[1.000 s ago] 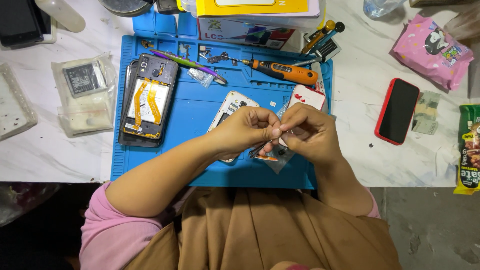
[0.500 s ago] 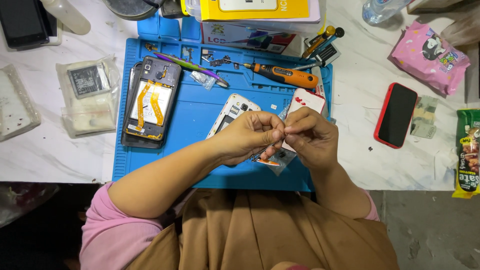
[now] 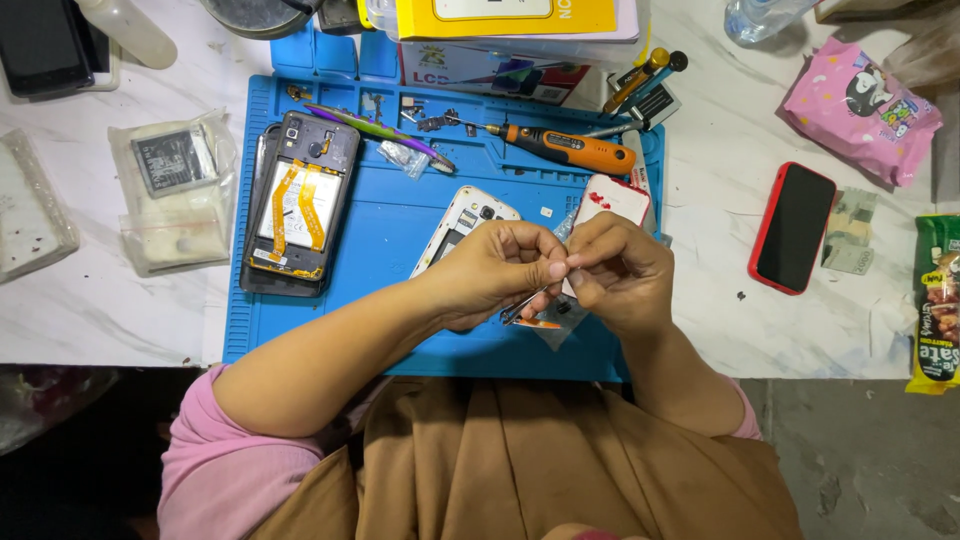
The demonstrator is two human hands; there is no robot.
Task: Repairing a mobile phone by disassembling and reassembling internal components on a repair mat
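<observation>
Tweezers [image 3: 522,306], slanting down-left, are being pinched shut-fingered in the left hand [image 3: 495,272] just beside the right hand [image 3: 620,272], whose fingers are closing on something too small to identify, above the blue mat [image 3: 390,240].

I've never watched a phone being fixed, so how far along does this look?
Done: one opened phone lies on the blue mat with its back off and orange ribbon cables showing. In hand: the left hand and right hand pinch something tiny between the fingertips, too small to identify, above a small clear bag. Left: a white phone frame lies open and the orange screwdriver lies unused.
</observation>
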